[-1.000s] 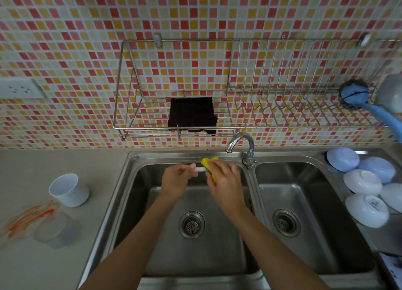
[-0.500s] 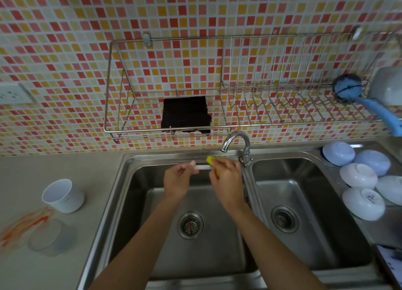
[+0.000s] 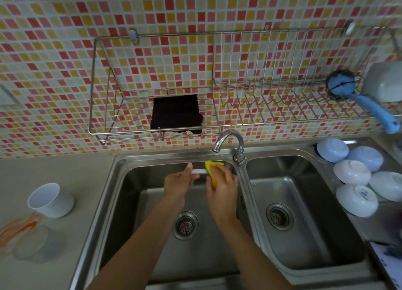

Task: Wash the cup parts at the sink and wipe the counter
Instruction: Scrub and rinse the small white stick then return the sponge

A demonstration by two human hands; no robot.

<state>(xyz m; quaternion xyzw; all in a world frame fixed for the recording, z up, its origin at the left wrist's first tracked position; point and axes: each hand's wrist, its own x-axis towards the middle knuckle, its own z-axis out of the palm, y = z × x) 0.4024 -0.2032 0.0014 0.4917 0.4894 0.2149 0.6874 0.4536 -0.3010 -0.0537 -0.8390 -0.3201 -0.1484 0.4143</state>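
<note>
Over the left sink basin (image 3: 139,202), the left hand (image 3: 179,182) pinched a thin white straw (image 3: 199,171) while the right hand (image 3: 221,184) gripped a yellow sponge (image 3: 212,168) against it. A white cup (image 3: 51,200) stood upright on the counter (image 3: 65,168), empty.

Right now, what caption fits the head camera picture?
Left hand holds a white straw over the sink while right hand scrubs it with a yellow sponge.

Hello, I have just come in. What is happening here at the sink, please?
A person stands at a double sink. The left hand holds a thin white straw-like part over the left basin, and the right hand rubs it with a yellow sponge. The white cup and a clear lid wait on the counter, beside an orange spill not yet wiped.
</note>
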